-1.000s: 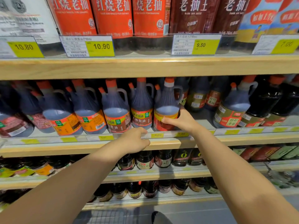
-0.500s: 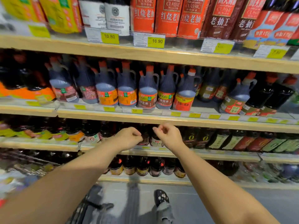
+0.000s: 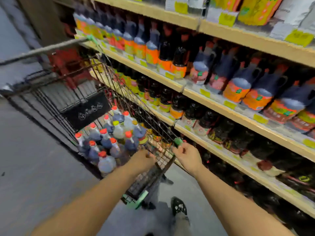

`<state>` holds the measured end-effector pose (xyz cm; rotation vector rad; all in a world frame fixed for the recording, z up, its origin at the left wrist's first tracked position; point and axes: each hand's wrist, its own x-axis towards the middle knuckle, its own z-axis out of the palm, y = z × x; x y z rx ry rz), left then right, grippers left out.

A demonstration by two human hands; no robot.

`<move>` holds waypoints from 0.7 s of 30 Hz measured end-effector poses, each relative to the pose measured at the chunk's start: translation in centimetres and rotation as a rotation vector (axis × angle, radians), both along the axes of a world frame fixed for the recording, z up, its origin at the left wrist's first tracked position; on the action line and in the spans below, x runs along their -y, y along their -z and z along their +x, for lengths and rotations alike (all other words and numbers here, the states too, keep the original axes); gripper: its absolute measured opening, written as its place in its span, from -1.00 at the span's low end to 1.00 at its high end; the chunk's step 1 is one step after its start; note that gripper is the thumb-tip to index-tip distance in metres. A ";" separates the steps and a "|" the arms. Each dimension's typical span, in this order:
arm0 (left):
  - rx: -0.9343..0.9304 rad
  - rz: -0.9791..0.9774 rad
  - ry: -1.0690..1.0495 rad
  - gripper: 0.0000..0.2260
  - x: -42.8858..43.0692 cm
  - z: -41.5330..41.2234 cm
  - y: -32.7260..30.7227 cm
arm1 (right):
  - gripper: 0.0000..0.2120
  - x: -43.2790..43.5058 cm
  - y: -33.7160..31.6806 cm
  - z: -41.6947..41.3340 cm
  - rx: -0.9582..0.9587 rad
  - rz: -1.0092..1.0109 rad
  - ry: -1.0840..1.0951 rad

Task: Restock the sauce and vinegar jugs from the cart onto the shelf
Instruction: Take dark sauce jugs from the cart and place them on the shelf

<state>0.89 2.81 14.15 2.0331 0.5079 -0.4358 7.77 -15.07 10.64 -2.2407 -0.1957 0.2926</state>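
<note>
A wire shopping cart stands at the left, close against the shelves. Inside it sit several jugs with red and yellow caps, some dark, some pale. My left hand hovers over the cart's near corner, fingers curled, nothing in it. My right hand is beside the cart's green corner cap, fingers loosely bent and empty. The middle shelf on the right holds a row of dark handled jugs with orange labels. The picture is blurred by motion.
Wooden shelves with yellow price tags run diagonally across the right side, packed with dark bottles at every level. Grey floor lies to the left of the cart. My shoe shows at the bottom, beside the cart's wheel.
My view has swung left and down from the shelf to the cart. Both hands have dropped from the shelf edge to the cart's near corner; my right hand let go of the jug on the shelf.
</note>
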 end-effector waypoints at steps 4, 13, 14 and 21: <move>-0.102 -0.054 -0.046 -0.72 -3.5 -1.4 2.3 | -0.57 -4.4 1.8 0.4 -0.017 -0.016 -0.154; -0.218 -0.136 -0.303 -0.84 -9.3 2.6 7.8 | -0.64 -11.7 7.0 7.3 -0.180 -0.056 -0.387; -0.213 -0.150 -0.334 -0.83 -9.8 3.6 8.4 | -0.67 -12.4 7.8 8.5 -0.210 -0.071 -0.396; -0.275 -0.204 -0.548 -0.71 -11.1 8.5 14.3 | -0.83 -15.9 12.8 15.1 -0.364 -0.215 -0.497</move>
